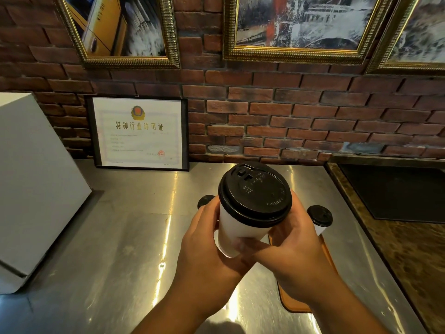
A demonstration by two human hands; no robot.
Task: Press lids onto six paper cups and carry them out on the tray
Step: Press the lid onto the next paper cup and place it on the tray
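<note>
A lidded white paper cup [233, 231] is gripped by the curled fingers of the left hand [204, 257] and right hand [297, 262], near the flat orange tray's [294, 303] left edge. Bare steel countertop [120, 237] is bounded leftward by a white box [31, 177].

The held cup [237, 227] is partly covered low down by the left hand [204, 251] and right hand [296, 256]. At its 9 o'clock only a sliver of a second lid [205, 201] is seen; whatever is below it is hidden. At 3 o'clock a third cup [320, 216] is mostly masked. The tray [292, 304], at 5 o'clock, is largely hidden under the right forearm. The certificate [139, 133] small print is blurred. The paintings [298, 22] are cut off at 12 o'clock.
</note>
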